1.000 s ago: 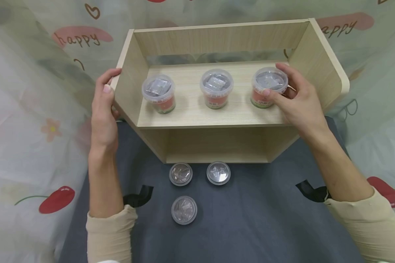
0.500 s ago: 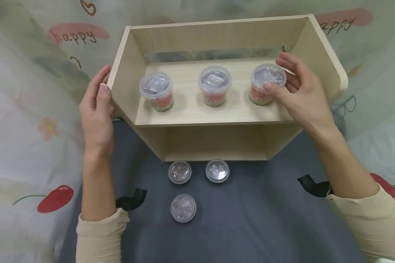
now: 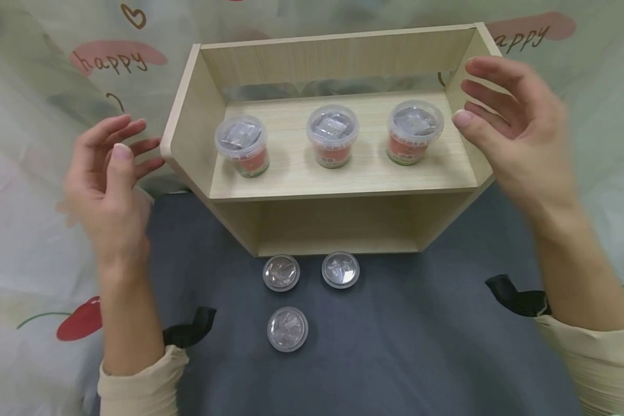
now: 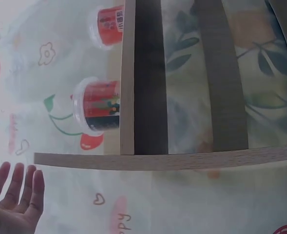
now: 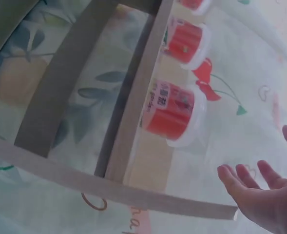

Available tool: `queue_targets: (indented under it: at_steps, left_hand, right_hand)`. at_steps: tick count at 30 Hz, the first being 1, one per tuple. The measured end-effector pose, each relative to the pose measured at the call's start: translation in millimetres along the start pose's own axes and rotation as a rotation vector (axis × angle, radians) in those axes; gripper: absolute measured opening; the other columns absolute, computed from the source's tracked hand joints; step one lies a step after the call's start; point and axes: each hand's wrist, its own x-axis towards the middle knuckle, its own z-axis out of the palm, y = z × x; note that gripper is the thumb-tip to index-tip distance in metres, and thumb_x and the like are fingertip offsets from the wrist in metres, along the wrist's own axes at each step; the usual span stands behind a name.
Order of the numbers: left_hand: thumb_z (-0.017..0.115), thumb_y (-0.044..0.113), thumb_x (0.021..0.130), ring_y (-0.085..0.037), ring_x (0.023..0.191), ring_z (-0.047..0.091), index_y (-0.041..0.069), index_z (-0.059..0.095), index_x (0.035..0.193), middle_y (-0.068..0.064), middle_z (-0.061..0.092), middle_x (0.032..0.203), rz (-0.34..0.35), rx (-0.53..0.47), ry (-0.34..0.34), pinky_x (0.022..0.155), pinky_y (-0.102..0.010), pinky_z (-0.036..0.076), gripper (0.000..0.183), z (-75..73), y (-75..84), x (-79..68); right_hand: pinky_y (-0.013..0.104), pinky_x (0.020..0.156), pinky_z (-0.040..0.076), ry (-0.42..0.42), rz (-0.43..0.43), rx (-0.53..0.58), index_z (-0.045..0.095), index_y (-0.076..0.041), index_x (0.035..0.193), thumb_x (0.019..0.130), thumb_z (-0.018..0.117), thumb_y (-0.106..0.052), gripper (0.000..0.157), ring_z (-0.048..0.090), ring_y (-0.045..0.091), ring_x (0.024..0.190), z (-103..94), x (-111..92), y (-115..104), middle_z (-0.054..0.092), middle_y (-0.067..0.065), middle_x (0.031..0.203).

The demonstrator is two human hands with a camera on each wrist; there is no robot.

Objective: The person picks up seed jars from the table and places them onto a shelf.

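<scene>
A pale wooden two-tier shelf unit (image 3: 338,63) carries three clear lidded tubs with red labels on its upper board: a left tub (image 3: 243,144), a middle tub (image 3: 333,136) and a right tub (image 3: 413,133). My left hand (image 3: 106,185) hovers by the unit's left side panel, fingers loosely spread; whether a fingertip touches the edge I cannot tell from the head view, but the left wrist view shows it apart. To the right of the right tub, my right hand (image 3: 530,133) is held in the air with relaxed fingers, holding nothing, clear of the right tub (image 5: 172,112).
Three round tubs with clear lids stand on the dark grey cloth (image 3: 395,346) before the unit: a front one (image 3: 288,329), a back left one (image 3: 281,273) and a back right one (image 3: 340,270). A printed curtain (image 3: 31,231) surrounds the area.
My right hand has let go of the right tub and drawn away rightward. My left hand has left its grip on the side panel and moved left. The tubs stay on the board.
</scene>
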Motion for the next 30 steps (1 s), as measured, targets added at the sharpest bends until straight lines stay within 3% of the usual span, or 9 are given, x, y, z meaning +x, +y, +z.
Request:
queue_targets:
  at_steps: [4, 10, 13, 18, 24, 30]
  left_hand:
    - [0.059, 0.003, 0.09, -0.036, 0.091, 0.066, -0.009, 0.066, 0.112, -0.028, 0.064, 0.109, 0.041, 0.032, -0.014, 0.076, -0.031, 0.057, 0.026, -1.5, 6.3, -7.2]
    - [0.059, -0.003, 0.089, -0.035, 0.091, 0.066, -0.017, 0.063, 0.11, -0.027, 0.066, 0.106, 0.034, -0.035, -0.043, 0.078, -0.033, 0.056, 0.026, -7.0, 11.4, -29.0]
    - [0.057, -0.006, 0.09, -0.034, 0.094, 0.066, -0.017, 0.062, 0.113, -0.025, 0.067, 0.108, 0.022, -0.034, -0.114, 0.081, -0.032, 0.056, 0.026, -8.5, 9.6, -40.2]
    - [0.055, -0.01, 0.09, -0.032, 0.097, 0.065, -0.019, 0.06, 0.116, -0.023, 0.067, 0.111, 0.01, 0.016, -0.226, 0.083, -0.032, 0.055, 0.028, -10.9, 0.8, -56.2]
    - [0.055, -0.015, 0.088, -0.032, 0.1, 0.064, -0.022, 0.057, 0.116, -0.025, 0.065, 0.111, -0.005, 0.016, -0.33, 0.083, -0.033, 0.055, 0.029, -18.5, -13.5, -74.7]
    - [0.049, -0.02, 0.087, -0.032, 0.102, 0.065, -0.024, 0.055, 0.115, -0.026, 0.064, 0.113, -0.011, -0.037, -0.394, 0.086, -0.035, 0.055, 0.029, -27.7, -27.0, -88.1]
  right_hand:
    - [0.029, 0.101, 0.047, 0.031, -0.059, 0.007, 0.062, 0.002, 0.126, 0.083, 0.069, 0.012, 0.045, 0.058, 0.029, 0.119, -5.1, -1, -6, 0.057, 0.019, 0.13]
    - [0.03, 0.091, 0.052, 0.107, -0.165, 0.027, 0.063, 0.01, 0.118, 0.086, 0.065, 0.012, 0.033, 0.062, 0.035, 0.108, -15.5, -4, -4, 0.061, 0.027, 0.12]
    - [0.03, 0.093, 0.051, 0.15, -0.19, -0.026, 0.064, 0.009, 0.117, 0.089, 0.063, 0.009, 0.029, 0.062, 0.034, 0.107, -23.5, -3, -3, 0.063, 0.026, 0.118]
    - [0.03, 0.102, 0.045, 0.214, -0.129, -0.153, 0.066, 0.002, 0.12, 0.093, 0.059, 0.006, 0.028, 0.059, 0.028, 0.114, -34.2, -4, -2, 0.065, 0.019, 0.122]
    - [0.029, 0.103, 0.04, 0.266, -0.031, -0.322, 0.067, -0.001, 0.122, 0.096, 0.056, 0.003, 0.028, 0.057, 0.023, 0.118, -41.1, -5, 1, 0.065, 0.012, 0.126]
    - [0.028, 0.095, 0.042, 0.242, 0.014, -0.061, 0.067, 0.006, 0.12, 0.093, 0.06, 0.006, 0.028, 0.058, 0.027, 0.119, -50.3, -7, 12, 0.063, 0.017, 0.127]
